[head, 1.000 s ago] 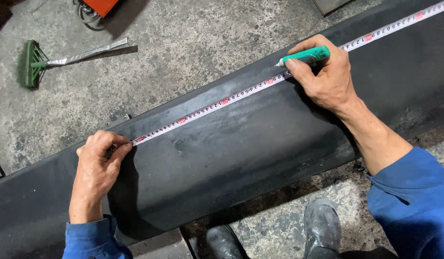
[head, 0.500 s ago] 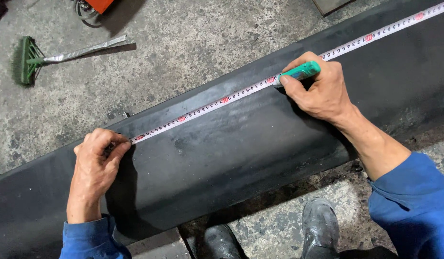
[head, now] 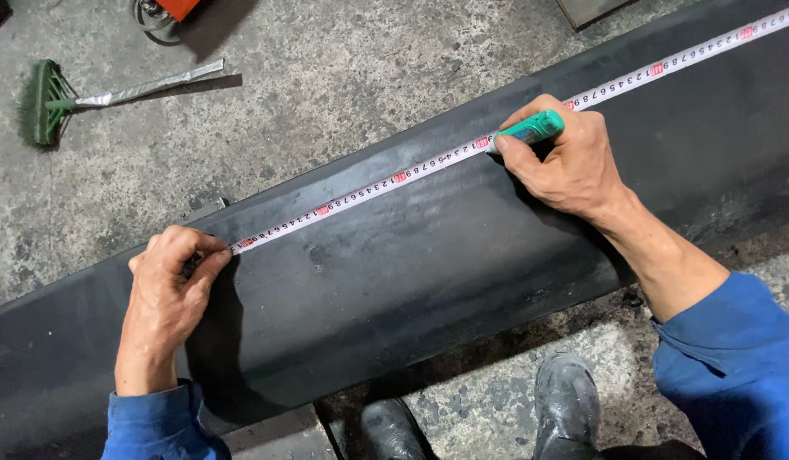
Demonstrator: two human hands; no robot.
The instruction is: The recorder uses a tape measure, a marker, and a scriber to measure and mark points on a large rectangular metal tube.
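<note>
Far left, on the concrete floor (head: 343,94): a green brush (head: 38,102) with a foil-wrapped handle, lying flat, well apart from the work. Above it, near the top edge, part of an orange object (head: 183,7), mostly out of frame.

A long black sheet (head: 394,290) runs diagonally across the view, lower left to upper right. A white measuring tape (head: 369,189) lies flat along its far edge, stretched from the left hand up past the right corner.

Left hand (head: 166,294): fingers curled and pressed together, pinching the near end of the tape against the sheet. The tape end itself is hidden under the fingertips.

Right hand (head: 566,162): fingers closed around a green marker (head: 530,130), thumb and forefinger pinching it near the tip. The marker tip sits right at the tape's edge; whether it touches the sheet cannot be told.

Bottom centre: two dark, scuffed shoes (head: 565,405) on the floor, just beside the sheet's near edge. Blue sleeves (head: 726,358) cover both forearms.
</note>
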